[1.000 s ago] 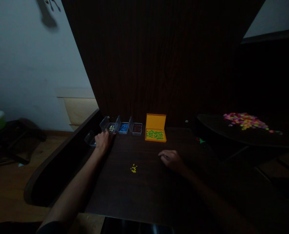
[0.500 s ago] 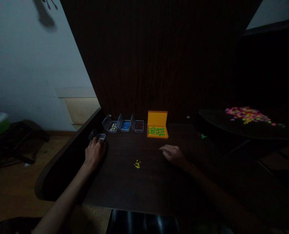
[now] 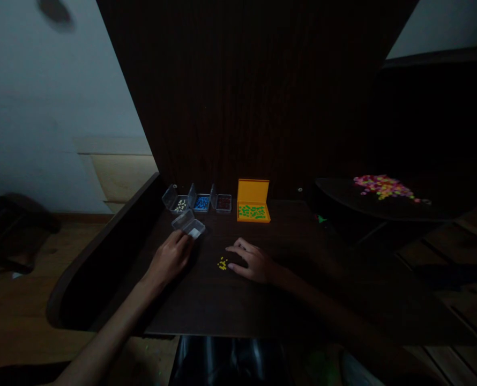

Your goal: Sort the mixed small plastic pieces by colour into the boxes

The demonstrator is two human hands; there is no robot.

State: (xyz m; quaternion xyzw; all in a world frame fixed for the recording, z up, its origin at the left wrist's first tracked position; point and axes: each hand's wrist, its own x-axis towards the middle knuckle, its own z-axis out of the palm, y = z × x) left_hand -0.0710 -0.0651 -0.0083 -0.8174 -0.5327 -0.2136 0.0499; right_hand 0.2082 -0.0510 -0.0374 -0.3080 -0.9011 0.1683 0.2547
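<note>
My left hand (image 3: 172,254) is closed on the near edge of a small clear plastic box (image 3: 196,229) with its lid up; a white patch shows inside it. My right hand (image 3: 252,261) hovers at or just above the desk, thumb and fingers apart, with nothing in it. Right by its thumb lies a small loose pile of yellow pieces (image 3: 223,263). Behind stand three more open clear boxes, with cream pieces (image 3: 180,205), blue pieces (image 3: 202,202) and dark red pieces (image 3: 224,203). An orange box (image 3: 253,189), its lid raised, holds green pieces (image 3: 252,212).
The dark wooden desk (image 3: 206,305) has a raised side panel (image 3: 102,257) at the left and a tall back panel (image 3: 238,96). At the right, a dark surface (image 3: 343,198) carries a heap of multicoloured pieces (image 3: 383,186). A dark stool-like object (image 3: 13,230) stands on the floor at left.
My left hand has brought the clear box rightward from the left side of the desk. My right hand has moved left to the yellow pieces, its fingers now spread. The view has shifted slightly.
</note>
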